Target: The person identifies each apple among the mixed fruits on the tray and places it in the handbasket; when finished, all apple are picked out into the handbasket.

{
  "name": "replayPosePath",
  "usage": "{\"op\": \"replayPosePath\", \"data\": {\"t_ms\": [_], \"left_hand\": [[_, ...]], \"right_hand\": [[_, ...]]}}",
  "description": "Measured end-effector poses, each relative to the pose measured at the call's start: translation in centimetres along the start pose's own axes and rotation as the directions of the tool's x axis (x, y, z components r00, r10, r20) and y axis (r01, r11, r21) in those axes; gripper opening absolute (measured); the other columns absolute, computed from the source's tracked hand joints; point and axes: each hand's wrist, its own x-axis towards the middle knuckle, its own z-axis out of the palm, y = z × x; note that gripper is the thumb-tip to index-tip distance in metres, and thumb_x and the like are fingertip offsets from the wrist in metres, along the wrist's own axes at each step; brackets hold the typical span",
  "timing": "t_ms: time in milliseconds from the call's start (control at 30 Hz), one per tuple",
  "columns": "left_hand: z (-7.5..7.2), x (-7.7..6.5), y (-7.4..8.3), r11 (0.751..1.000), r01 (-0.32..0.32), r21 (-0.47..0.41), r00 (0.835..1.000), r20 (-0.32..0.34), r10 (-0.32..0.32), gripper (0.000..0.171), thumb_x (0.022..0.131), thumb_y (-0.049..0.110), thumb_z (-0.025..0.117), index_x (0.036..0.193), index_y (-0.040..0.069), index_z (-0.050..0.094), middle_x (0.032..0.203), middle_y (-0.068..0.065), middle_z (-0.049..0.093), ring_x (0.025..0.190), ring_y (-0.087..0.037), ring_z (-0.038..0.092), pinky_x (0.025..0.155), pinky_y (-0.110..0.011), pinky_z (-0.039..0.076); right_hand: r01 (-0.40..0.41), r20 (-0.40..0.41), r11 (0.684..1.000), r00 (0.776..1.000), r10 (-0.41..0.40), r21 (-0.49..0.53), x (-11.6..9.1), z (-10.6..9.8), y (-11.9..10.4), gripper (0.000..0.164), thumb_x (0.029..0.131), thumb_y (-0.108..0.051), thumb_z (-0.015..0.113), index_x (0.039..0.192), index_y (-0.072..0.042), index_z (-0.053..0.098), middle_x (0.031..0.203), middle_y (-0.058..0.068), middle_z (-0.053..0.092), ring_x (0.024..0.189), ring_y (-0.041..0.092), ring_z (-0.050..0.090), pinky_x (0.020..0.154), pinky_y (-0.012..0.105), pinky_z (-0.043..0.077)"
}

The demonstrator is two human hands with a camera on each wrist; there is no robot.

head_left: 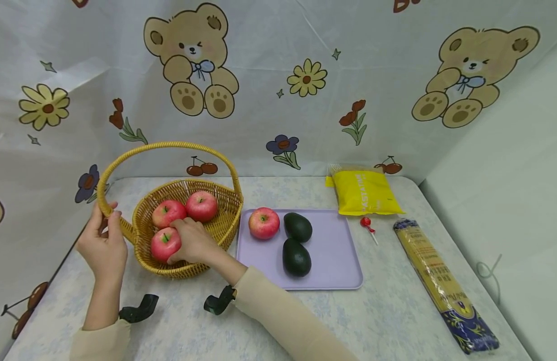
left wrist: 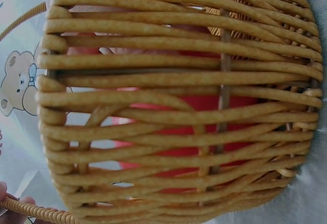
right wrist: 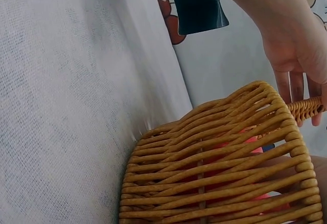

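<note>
A yellow wicker basket point(head_left: 183, 272) stands at the left of the table, its tall handle point(head_left: 170, 144) upright. My left hand point(head_left: 104, 245) grips the handle low on its left side, fingers curled round it. Inside the basket, my right hand point(head_left: 194, 244) holds the front apple point(head_left: 164, 245), with fingers and thumb on its right side. Two more red apples, one at the left point(head_left: 166, 212) and one at the back point(head_left: 201, 206), lie beside it. Both wrist views are largely filled by woven basket wall point(left wrist: 153, 132) point(right wrist: 219, 163), with red apple skin behind the gaps.
Right of the basket, a lilac tray point(head_left: 337, 250) carries one apple point(head_left: 264, 223) and two dark avocados point(head_left: 298, 227) point(head_left: 296, 257). Farther right lie a yellow pasta bag point(head_left: 366, 193), a red lollipop point(head_left: 366, 222) and a long noodle packet point(head_left: 445, 286). A bear-print cloth hangs behind.
</note>
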Motion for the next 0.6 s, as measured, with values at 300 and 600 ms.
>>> {"op": "replayPosePath", "data": {"t_ms": [300,600], "left_hand": [[-0.05,0.04,-0.03,1.0,-0.015,-0.003,1.0,-0.011,0.015,0.027,0.096,0.017,0.059,0.121,0.015,0.07,0.109,-0.017,0.072,0.084,0.019,0.056,0.067,0.001,0.042],[0.01,0.04,0.01,1.0,-0.017,-0.009,1.0,-0.013,0.017,0.027,0.096,0.017,0.059,0.121,0.016,0.071,0.109,-0.015,0.072,0.084,0.018,0.056,0.067,0.001,0.042]], "right_hand": [[0.04,0.001,0.999,0.999,-0.04,0.009,0.12,0.1,0.02,0.072,0.073,-0.034,0.086,0.134,-0.017,0.053,0.118,-0.005,0.058,0.109,0.007,0.049,0.089,0.015,0.043],[0.043,-0.014,0.999,0.999,-0.043,-0.01,-0.3,0.09,0.0,0.068,0.077,-0.034,0.083,0.135,-0.017,0.053,0.122,0.0,0.053,0.109,0.009,0.049,0.087,0.016,0.046]]}}
